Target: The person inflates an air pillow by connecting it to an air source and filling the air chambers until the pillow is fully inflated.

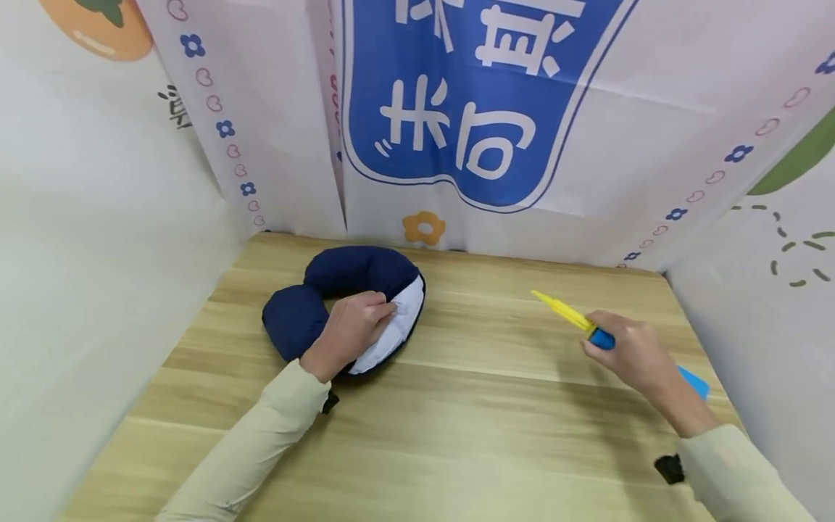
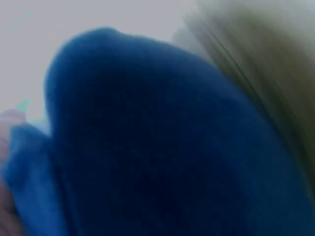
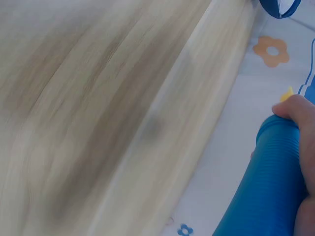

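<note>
1. Fingers (image 1: pixel 381 310) of my left hand (image 1: pixel 352 330) pinch the small clear valve (image 1: pixel 399 309) on the white face of the navy neck pillow (image 1: pixel 339 290), which lies on the tabletop (image 1: pixel 457 435) near the printed backdrop (image 1: pixel 483 109).
2. My right hand (image 1: pixel 636 355) is wrapped around the blue barrel of the hand pump (image 1: pixel 600 337), held above the tabletop well to the right of the pillow, its yellow nozzle (image 1: pixel 561 310) aimed toward the pillow.
3. Risk, as I judge it: the nozzle is long and thin and the valve is tiny, so a slightly off angle could miss the opening and skid across the white fabric.
4. The pillow looks soft and light. If my pinch loosens, a push from the nozzle could slide it away toward the backdrop.
5. My own knuckles cover part of the valve in the head view, so I may have to line up partly blind.
6. Both wrist views are blurred; the left shows only navy fabric (image 2: pixel 157 147), the right the ribbed blue barrel (image 3: pixel 270 182), so neither helps with aiming.
</note>
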Demonstrator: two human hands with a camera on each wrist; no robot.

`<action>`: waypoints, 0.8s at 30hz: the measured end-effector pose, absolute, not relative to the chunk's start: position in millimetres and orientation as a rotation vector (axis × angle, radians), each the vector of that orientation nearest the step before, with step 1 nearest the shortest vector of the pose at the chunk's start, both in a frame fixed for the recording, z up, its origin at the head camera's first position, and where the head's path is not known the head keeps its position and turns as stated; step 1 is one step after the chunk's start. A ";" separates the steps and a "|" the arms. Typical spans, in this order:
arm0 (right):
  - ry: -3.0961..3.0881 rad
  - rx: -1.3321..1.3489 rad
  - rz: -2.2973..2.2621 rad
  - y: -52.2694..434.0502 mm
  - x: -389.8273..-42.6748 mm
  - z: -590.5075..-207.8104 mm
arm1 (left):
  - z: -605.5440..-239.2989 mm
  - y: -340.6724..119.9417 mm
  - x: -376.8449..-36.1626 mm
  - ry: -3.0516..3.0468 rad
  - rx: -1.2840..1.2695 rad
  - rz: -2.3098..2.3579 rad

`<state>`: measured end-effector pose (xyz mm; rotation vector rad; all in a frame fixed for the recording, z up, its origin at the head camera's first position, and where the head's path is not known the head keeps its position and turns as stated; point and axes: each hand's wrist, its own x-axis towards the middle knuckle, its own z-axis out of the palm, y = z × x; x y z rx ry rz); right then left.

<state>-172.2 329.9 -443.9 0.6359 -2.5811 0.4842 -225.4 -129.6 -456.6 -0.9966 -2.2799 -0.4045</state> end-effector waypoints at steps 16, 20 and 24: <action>-2.835 0.595 0.533 324.6 -224.3 -480.6 | -453.8 -126.0 -195.9 -2.253 -1.163 -0.587; -2.881 0.582 0.546 323.8 -229.7 -485.9 | -456.7 -124.8 -194.2 -2.263 -1.196 -0.602; -2.891 0.574 0.548 319.9 -233.4 -488.0 | -455.9 -123.9 -192.7 -2.277 -1.199 -0.609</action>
